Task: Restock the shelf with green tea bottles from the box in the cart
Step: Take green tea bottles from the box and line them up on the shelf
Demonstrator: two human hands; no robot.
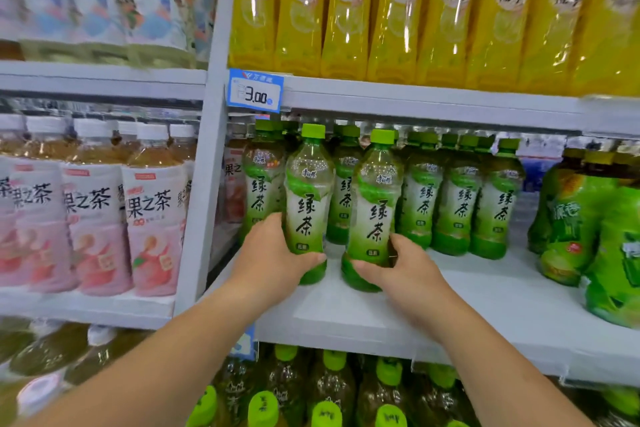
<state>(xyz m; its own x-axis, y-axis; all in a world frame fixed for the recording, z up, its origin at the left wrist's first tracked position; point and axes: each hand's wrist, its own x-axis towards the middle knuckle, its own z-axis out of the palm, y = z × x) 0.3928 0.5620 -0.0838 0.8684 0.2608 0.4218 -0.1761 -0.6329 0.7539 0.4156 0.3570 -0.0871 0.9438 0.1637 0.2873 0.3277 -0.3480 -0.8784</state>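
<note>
On the far left of the rack stood pink tea bottles (93, 218). Next to them, on the white shelf (485, 298), the left hand (273, 253) was wrapped round the low part of a green tea bottle (308, 204). Just beside it stood a second green tea bottle (375, 211), and the right hand (405, 263) was curled round its bottom. Both bottles were upright and looked to be resting on the shelf, in front of the back row of green tea bottles (457, 198). Further right, the front of the shelf was bare up to some fatter green bottles (588, 236). So the job looked partly done. A back row was in place, and two more bottles were at the shelf but not let go. There was room for more in front. The box and the cart could not be seen, so how many bottles were left could not be told.
</note>
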